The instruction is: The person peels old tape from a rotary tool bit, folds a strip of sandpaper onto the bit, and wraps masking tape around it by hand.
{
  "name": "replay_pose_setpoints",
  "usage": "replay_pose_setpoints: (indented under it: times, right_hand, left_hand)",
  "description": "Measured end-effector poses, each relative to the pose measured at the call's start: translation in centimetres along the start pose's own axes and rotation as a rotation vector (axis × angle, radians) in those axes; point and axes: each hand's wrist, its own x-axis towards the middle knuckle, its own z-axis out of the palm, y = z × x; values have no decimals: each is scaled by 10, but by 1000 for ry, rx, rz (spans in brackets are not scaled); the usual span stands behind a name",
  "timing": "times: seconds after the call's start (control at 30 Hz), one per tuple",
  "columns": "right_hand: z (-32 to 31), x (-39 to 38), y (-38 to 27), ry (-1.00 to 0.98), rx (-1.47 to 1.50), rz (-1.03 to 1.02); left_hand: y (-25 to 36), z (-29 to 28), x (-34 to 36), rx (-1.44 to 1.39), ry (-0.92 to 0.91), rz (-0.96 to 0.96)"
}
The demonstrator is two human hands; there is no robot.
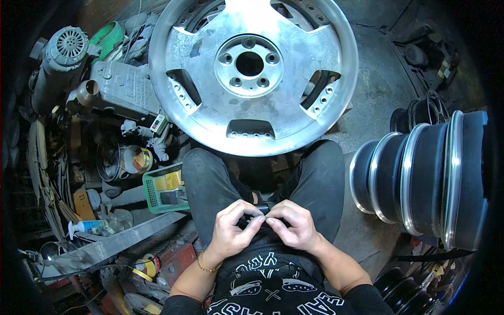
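My left hand [234, 227] and my right hand [295, 226] meet over my lap, thumbs and forefingers pinched, the fingertips touching or nearly so. Whatever is between the fingertips, if anything, is too small to make out. Something dark shows just behind the fingers, its kind unclear. Beyond my knees lies a large bare-metal car wheel rim [210, 123], face up. Its centre has a round bore ringed by several bolt holes, and openings are cut near its edge. Neither hand touches the rim.
Several dark rims with shiny lips [412, 178] stand in a row at the right. On the left are a grey motor [68, 50], a green plastic basket [152, 193], a metal beam [113, 247] and a yellow tape roll [151, 264] among clutter.
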Motion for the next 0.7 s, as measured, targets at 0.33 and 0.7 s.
replay_pose_setpoints:
  times: [0.33,0.7]
  right_hand:
    - [-1,0,-1,-66,-77,-51]
    - [2,-1,-2,-16,-44,18]
  left_hand:
    - [-3,3,1,37,11,80]
    - [-5,-1,1,30,-3,40]
